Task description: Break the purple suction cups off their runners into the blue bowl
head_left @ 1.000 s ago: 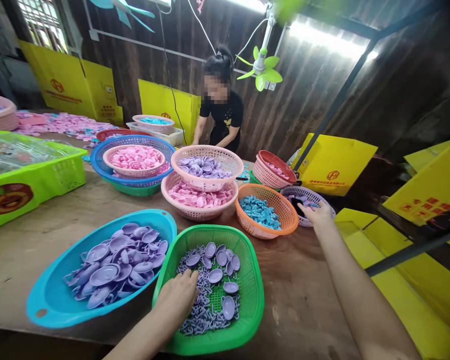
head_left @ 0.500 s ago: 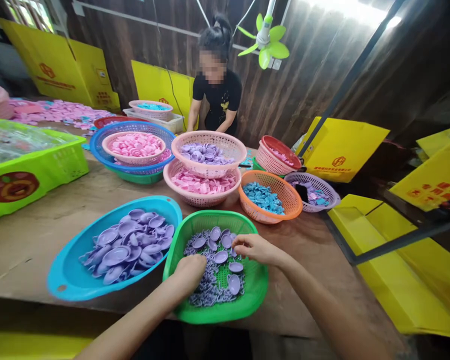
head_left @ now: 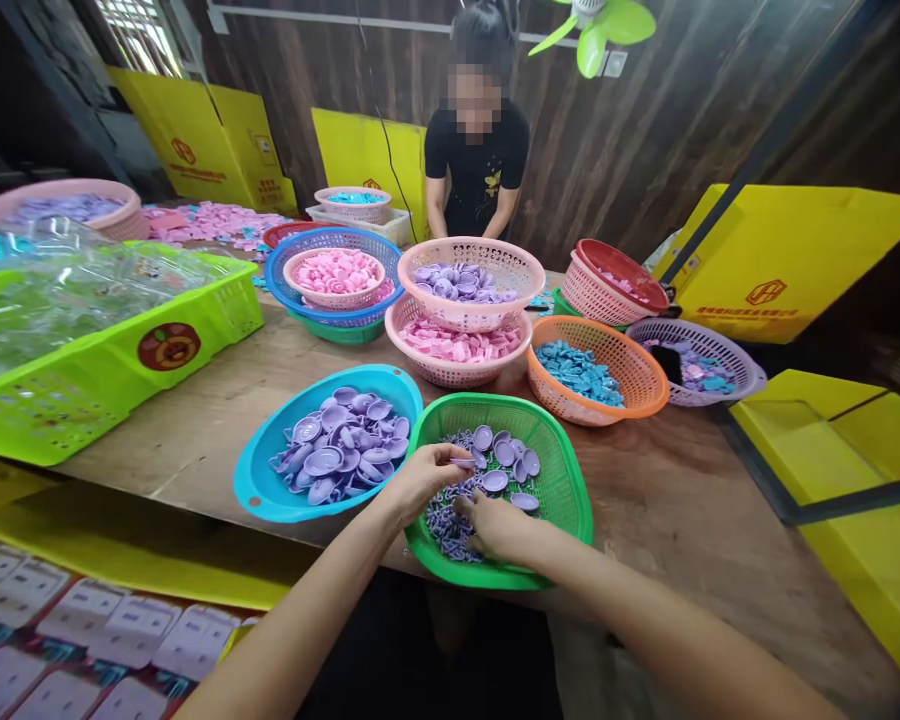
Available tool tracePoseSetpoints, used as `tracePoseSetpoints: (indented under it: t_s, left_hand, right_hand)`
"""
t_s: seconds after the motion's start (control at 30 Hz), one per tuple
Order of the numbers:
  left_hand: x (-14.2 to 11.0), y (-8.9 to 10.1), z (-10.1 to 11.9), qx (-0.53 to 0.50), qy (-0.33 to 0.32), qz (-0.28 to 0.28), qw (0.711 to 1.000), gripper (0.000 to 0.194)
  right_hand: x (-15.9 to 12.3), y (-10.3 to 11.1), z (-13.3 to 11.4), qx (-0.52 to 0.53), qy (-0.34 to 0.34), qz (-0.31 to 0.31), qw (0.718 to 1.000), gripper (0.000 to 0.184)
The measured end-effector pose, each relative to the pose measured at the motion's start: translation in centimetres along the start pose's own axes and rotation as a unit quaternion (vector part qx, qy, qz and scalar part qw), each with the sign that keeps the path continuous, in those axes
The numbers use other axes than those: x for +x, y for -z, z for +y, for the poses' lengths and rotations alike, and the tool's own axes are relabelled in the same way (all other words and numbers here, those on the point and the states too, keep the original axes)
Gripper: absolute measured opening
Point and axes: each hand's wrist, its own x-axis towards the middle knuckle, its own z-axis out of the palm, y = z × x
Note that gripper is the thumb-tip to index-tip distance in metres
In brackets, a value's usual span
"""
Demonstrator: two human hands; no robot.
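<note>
My left hand (head_left: 424, 482) is above the left side of the green basket (head_left: 570, 480), thumb and fingers pinched on a small purple toy dish (head_left: 462, 463) seen edge-on. Lower in the same basket, my right hand (head_left: 499, 528) has its fingers curled down against a heap of small purple hook-like pieces (head_left: 450, 530). Its fingertips are partly hidden, so what they grip cannot be made out. Several loose purple dishes (head_left: 495, 481) lie beyond my hands in the basket. At its left stands a blue basin (head_left: 251, 480) full of purple toy pans and dishes (head_left: 337, 445).
Pink baskets (head_left: 461, 372) of purple and pink pieces are stacked behind. An orange basket (head_left: 641, 385) of blue pieces stands right of them. A lime-green crate (head_left: 217, 320) with clear plastic bags is at the left. Across the table (head_left: 690, 480) a person (head_left: 476, 170) faces me.
My view has swung left. My left hand has come up from the pieces and now shows a dish in its fingers. My right hand has moved from the dishes down to the small pieces.
</note>
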Motion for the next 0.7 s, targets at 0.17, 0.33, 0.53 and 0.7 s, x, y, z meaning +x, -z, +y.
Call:
tracePoseSetpoints:
  t_s: [0.17, 0.33, 0.53, 0.7]
  left_hand:
    - [-0.5, 0.4, 0.1, -0.228, 0.046, 0.019, 0.972, 0.022]
    - [-0.4, 0.3, 0.1, -0.212, 0.052, 0.051, 0.975, 0.02]
    - [-0.7, -0.5, 0.2, -0.191, 0.021, 0.046, 0.98, 0.035]
    - [-0.6, -0.5, -0.5, -0.169, -0.012, 0.042, 0.985, 0.044]
  right_hand:
    - [0.5, -0.2, 0.3, -0.013, -0.014, -0.013, 1.0, 0.022]
    - [-1.1, 1.3, 3.1, -0.006, -0.052, 0.023, 0.998, 0.022]
    - [-2.6, 2.5, 4.3, -0.006, -0.095, 0.062, 0.994, 0.025]
    - [-2.0, 2.0, 2.8, -0.027, -0.089, 0.079, 0.993, 0.023]
